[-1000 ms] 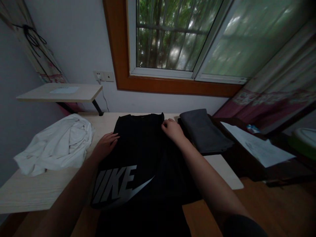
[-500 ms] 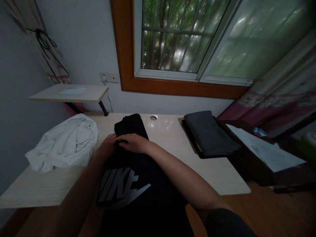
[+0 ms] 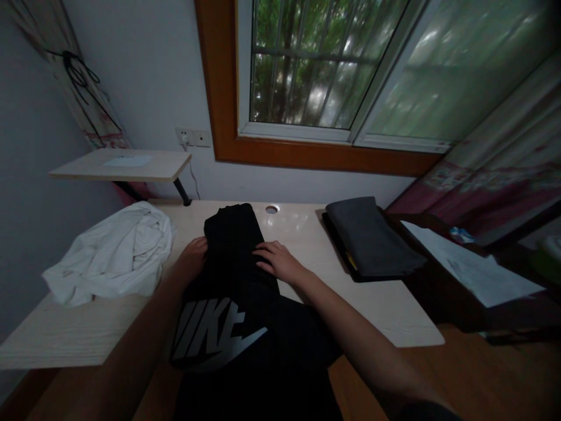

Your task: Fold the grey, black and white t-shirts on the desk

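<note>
A black T-shirt (image 3: 236, 275) with a large grey NIKE print lies lengthwise on the desk, its near end hanging toward my body. Its far part is folded into a narrow strip. At the strip's left edge rests my left hand (image 3: 193, 260), fingertips touching the cloth and fingers loosely stretched. My right hand (image 3: 280, 263) lies on the right edge, palm down with fingers spread over the fabric. A sleeve-like flap (image 3: 302, 327) sticks out to the right beneath my right forearm.
On the left of the desk (image 3: 372, 316) sits a crumpled white cloth (image 3: 118, 251), below a small raised shelf (image 3: 127, 164). Folded dark grey cloth (image 3: 368, 234) lies at the right. Beyond it are papers (image 3: 468, 263) on a dark surface. A window (image 3: 324, 70) is behind.
My right hand has moved right, from beside my left hand to the shirt's right edge. My left hand has stayed nearly in place at the left edge.
</note>
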`<state>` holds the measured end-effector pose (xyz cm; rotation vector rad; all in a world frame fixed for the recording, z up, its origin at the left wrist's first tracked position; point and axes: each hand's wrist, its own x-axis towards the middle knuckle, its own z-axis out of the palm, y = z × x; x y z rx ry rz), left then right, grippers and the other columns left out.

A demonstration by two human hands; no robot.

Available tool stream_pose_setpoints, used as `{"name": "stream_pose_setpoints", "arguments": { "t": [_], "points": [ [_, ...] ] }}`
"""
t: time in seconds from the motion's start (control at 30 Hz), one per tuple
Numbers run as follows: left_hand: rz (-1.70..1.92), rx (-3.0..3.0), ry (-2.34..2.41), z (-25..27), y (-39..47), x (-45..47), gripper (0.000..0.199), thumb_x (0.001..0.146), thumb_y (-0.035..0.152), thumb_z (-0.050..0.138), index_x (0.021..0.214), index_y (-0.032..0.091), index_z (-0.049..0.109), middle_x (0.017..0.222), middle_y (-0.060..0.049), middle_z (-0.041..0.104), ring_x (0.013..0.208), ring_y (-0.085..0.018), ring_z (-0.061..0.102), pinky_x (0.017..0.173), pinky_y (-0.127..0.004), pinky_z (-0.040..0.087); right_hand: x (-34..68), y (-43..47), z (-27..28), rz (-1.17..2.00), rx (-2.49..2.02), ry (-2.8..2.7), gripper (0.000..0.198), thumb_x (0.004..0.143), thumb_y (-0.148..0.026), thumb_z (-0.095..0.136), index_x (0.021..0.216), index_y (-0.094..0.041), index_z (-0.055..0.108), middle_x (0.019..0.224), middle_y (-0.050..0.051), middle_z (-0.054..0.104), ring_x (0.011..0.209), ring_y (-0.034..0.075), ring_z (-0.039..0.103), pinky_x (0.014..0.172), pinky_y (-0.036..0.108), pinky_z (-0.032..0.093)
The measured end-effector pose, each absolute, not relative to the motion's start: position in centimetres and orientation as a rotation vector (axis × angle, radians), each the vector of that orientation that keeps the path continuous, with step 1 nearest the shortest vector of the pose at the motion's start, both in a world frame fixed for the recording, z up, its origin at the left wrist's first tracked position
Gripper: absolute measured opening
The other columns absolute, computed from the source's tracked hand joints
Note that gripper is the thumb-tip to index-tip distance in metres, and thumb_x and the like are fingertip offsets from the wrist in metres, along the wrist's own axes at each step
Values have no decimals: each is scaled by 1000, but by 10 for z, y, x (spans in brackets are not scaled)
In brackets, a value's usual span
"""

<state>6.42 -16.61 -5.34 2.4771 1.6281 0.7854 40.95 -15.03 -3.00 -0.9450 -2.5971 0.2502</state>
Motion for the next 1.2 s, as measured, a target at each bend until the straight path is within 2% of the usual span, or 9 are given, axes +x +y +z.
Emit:
{"name": "stream_pose_setpoints", "arguments": {
  "t": [0.27, 0.4, 0.5, 0.6, 0.7, 0.83, 1.03, 1.13, 1.2],
  "points": [
    [551, 2569, 1680, -48, -172, 93, 39, 83, 11, 54, 115, 20, 74, 135, -15, 67, 133, -36, 54, 116, -66, 34, 462, -151, -23, 225, -1077, -2614, 38, 101, -43, 58, 137, -29, 63, 142, 9, 61, 126, 29, 54, 103, 48, 45],
    [662, 2602, 1535, -46, -167, 100, 31, 92, 20, 50, 112, 22, 74, 129, -10, 71, 130, -29, 56, 115, -55, 40, 482, -152, -19, 256, -1072, -2612, 37, 97, -44, 64, 131, -29, 66, 137, 10, 64, 121, 28, 56, 101, 47, 45],
    [810, 2567, 1497, -44, -156, 102, 31, 98, 25, 45, 105, 25, 75, 117, -6, 76, 121, -24, 60, 112, -48, 43, 486, -151, -18, 306, -1047, -2579, 28, 97, -41, 66, 120, -27, 72, 127, 10, 69, 113, 26, 60, 98, 44, 45],
    [910, 2500, 1565, -47, -145, 109, 27, 99, 31, 49, 100, 26, 75, 108, -5, 78, 111, -23, 64, 107, -45, 45, 479, -142, -16, 315, -1042, -2542, 18, 99, -35, 62, 104, -23, 76, 106, 8, 73, 101, 23, 63, 93, 40, 45],
    [973, 2384, 1712, -55, -138, 120, 24, 95, 40, 56, 98, 25, 75, 107, -6, 77, 109, -24, 65, 104, -44, 46, 463, -127, -9, 258, -1054, -2513, 16, 99, -28, 60, 103, -23, 76, 98, 7, 74, 95, 23, 62, 91, 39, 45],
    [1056, 2179, 1854, -62, -138, 125, 30, 89, 45, 62, 104, 23, 75, 111, -9, 76, 112, -28, 64, 105, -46, 47, 429, -95, -1, 222, -969, -2477, 19, 97, -18, 60, 109, -21, 74, 104, 7, 73, 97, 22, 62, 94, 38, 46],
    [1002, 2199, 1730, -52, -147, 125, 55, 84, 34, 65, 137, 22, 63, 119, -8, 74, 120, -29, 57, 107, -47, 46, 359, -48, -1, 259, -914, -2458, 35, 94, -6, 55, 120, -19, 72, 117, 10, 70, 109, 22, 59, 102, 38, 45],
    [928, 2299, 1642, -46, -152, 127, 65, 82, 27, 63, 147, 21, 55, 128, -9, 70, 129, -30, 51, 111, -49, 43, 334, -36, 1, 230, -913, -2484, 53, 91, -1, 49, 138, -21, 62, 134, 11, 63, 123, 22, 54, 109, 39, 42],
    [885, 2343, 1595, -44, -154, 128, 68, 83, 22, 60, 150, 23, 52, 133, -8, 68, 134, -30, 48, 114, -50, 40, 325, -33, 5, 171, -926, -2493, 66, 90, 1, 48, 151, -26, 50, 151, 10, 51, 134, 23, 47, 111, 41, 41]
  ]
}}
